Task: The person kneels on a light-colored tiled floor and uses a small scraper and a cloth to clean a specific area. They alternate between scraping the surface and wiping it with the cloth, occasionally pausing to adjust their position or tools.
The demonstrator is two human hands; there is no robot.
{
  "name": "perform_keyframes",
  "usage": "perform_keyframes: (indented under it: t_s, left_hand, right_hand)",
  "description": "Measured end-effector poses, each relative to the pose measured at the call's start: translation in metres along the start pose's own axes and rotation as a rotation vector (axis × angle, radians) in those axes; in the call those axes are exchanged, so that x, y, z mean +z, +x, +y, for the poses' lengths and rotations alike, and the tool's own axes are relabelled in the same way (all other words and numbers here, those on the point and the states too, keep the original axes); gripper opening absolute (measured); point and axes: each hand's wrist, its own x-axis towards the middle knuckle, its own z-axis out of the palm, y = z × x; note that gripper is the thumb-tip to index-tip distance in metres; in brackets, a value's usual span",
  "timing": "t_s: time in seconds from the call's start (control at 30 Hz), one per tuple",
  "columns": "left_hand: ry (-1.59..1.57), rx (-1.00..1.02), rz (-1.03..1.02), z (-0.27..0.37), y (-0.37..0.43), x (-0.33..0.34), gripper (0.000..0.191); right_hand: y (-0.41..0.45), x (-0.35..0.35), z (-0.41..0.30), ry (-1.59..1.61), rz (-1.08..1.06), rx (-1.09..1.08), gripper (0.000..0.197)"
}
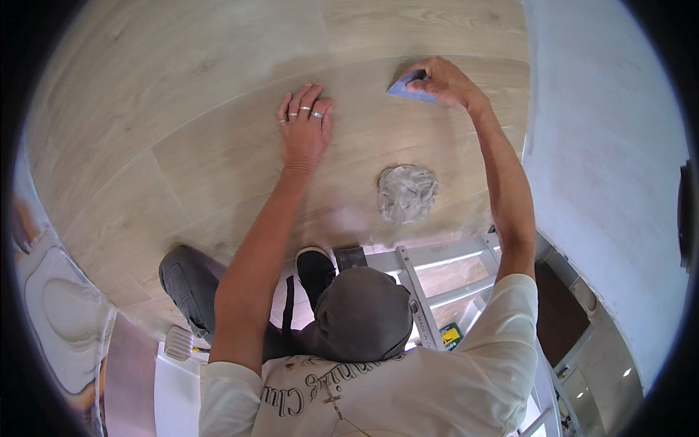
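My right hand [445, 82] pinches a bluish-purple, thin, flat-edged spreader [412, 90], its edge against the wood-look tiles [240, 147]. To its left, my left hand [306, 120] lies on the tiles, palm down and with nothing in it; it wears several silver-coloured rings. A rounded mound of grey, wet-looking paste [408, 194] sticks to the tiles below the two hands. Light joint lines run between the planks, and a pale haze covers part of the surface.
Below my right arm stands an aluminium ladder [420, 306], with a green and yellow package [451, 336] by it. A bluish-white wall [606, 153] borders the tiles at the right. My knee [185, 284] and a black shoe [315, 273] are near the lower tile edge.
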Motion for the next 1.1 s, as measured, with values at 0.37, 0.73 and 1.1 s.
perform_keyframes:
  t_s: [0.37,0.73,1.1]
  left_hand:
    - [0.024,0.014,0.008,-0.004,-0.001,0.003,0.015]
    - [0.000,0.002,0.008,-0.004,-0.003,0.001,0.014]
    - [0.016,0.000,-0.004,-0.002,-0.003,0.001,0.013]
  right_hand:
    - [-0.014,0.001,0.016,0.033,0.091,-0.033,0.029]
    - [-0.044,0.006,-0.007,-0.258,-0.152,-0.078,0.029]
    - [-0.072,-0.003,0.071,0.176,-0.007,0.239,0.034]
